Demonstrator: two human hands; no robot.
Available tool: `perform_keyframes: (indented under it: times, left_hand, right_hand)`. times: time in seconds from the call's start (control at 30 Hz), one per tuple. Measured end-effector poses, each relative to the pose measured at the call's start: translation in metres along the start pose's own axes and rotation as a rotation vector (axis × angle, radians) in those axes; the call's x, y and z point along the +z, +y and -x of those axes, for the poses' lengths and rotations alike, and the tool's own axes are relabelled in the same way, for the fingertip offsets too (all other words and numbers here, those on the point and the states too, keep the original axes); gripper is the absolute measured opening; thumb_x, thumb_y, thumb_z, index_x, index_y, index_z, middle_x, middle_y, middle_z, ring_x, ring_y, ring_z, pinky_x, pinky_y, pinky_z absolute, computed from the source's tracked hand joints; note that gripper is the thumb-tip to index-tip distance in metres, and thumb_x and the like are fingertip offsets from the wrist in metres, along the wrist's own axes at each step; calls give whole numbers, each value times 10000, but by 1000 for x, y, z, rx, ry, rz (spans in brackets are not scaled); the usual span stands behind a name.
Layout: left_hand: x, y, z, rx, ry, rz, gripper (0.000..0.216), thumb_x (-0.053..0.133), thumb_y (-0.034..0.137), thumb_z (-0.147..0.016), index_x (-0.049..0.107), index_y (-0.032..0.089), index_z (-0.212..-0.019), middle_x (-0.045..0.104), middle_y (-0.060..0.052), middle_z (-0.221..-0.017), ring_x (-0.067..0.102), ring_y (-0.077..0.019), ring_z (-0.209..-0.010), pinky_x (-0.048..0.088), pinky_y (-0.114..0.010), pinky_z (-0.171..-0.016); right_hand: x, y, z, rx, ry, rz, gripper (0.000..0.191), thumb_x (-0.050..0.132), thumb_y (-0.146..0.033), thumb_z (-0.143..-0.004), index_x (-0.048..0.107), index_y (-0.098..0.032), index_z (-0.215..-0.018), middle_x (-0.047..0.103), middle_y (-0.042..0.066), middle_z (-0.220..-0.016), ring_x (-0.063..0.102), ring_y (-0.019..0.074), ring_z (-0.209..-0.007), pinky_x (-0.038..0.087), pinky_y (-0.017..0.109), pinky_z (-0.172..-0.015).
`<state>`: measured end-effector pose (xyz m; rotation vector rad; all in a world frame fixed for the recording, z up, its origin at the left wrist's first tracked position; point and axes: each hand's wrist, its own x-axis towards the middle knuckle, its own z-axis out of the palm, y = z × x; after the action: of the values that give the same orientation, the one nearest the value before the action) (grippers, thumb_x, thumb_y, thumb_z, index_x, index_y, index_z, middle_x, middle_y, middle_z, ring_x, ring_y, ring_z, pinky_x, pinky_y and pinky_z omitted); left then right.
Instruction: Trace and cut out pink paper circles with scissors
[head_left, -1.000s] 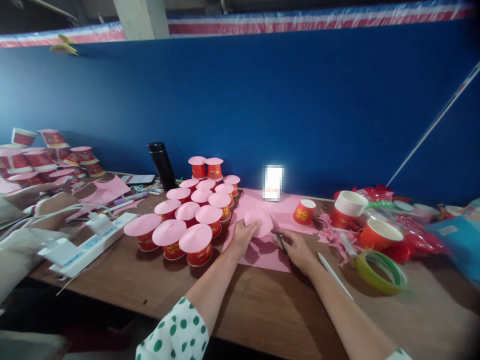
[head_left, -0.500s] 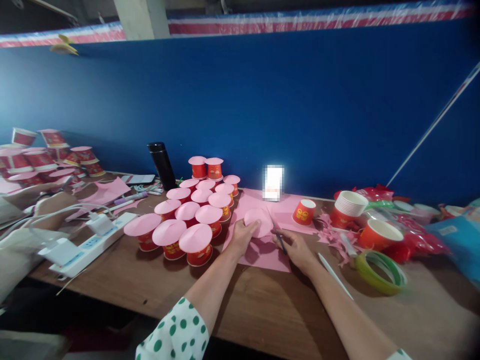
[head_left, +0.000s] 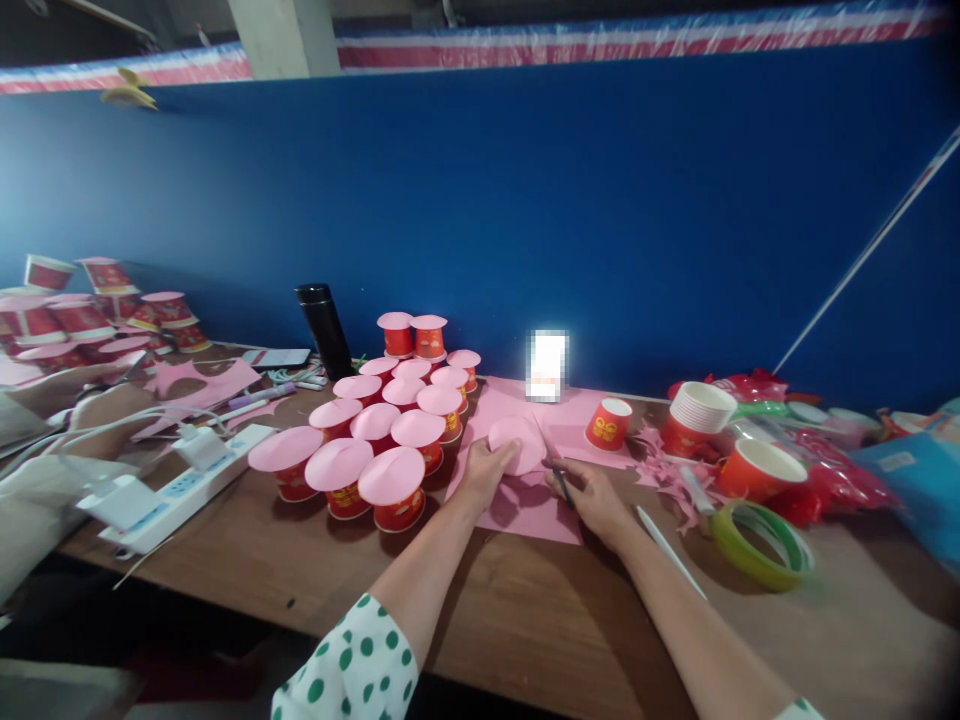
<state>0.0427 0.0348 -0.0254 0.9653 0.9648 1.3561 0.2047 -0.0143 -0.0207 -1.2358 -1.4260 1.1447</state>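
Between the thumb and fingers of my left hand [head_left: 487, 472] is a round piece of pink paper [head_left: 519, 442]. My right hand [head_left: 589, 497] is closed on scissors [head_left: 559, 476], whose blades reach up along the right edge of that round. Their handles are partly hidden by my fingers. Beneath both hands lie pink paper sheets [head_left: 551, 522] on the brown table [head_left: 555, 625]. Just beyond my right hand stands a red paper cup [head_left: 608, 426], mouth up. To the left of my left hand, several upturned red cups [head_left: 400, 508] carry pink paper discs on top.
A lit phone [head_left: 547, 368] leans at the blue partition [head_left: 525, 200]. On the right are pink scraps [head_left: 679, 480], stacked cups [head_left: 696, 418], a white pen-like stick [head_left: 670, 550] and green tape [head_left: 761, 546]. On the left are a black flask [head_left: 324, 332], a power strip [head_left: 184, 492] and another person's hands [head_left: 112, 415].
My hands, the pink round and the scissors look nearly the same. At the left, the pink sheet by the other person has shifted, showing a curved cut-out.
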Motion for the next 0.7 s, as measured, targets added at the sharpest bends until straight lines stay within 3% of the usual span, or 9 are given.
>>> perform_keyframes:
  times: [0.37, 0.53, 0.7]
  left_hand:
    - [1, -1, -1, -3, -21, 65, 400, 719, 366, -574, 644, 70, -833, 666, -105, -715, 620, -186, -626, 501, -280, -567]
    - [1, 2, 0, 7, 25, 102, 355, 700, 370, -593, 635, 80, -786, 637, -70, -630, 582, -152, -528, 467, -257, -490]
    - [0, 6, 0, 21, 185, 148, 364, 729, 343, -543, 620, 92, -782, 616, -42, -614, 586, -147, -579, 462, -240, -525]
  right_hand:
    - [3, -9, 3, 43, -7, -30, 498, 650, -389, -647, 580, -129, -1066, 526, -34, -566, 458, 91, -487, 375, 207, -453]
    - [4, -11, 4, 82, -51, -13, 541, 633, -441, -652, 560, -144, -1098, 536, -25, -601, 492, 102, -494, 411, 223, -457]
    - [5, -9, 4, 107, -85, -1, 549, 630, -427, -663, 538, -143, -1124, 543, -11, -647, 517, 115, -551, 440, 242, -502]
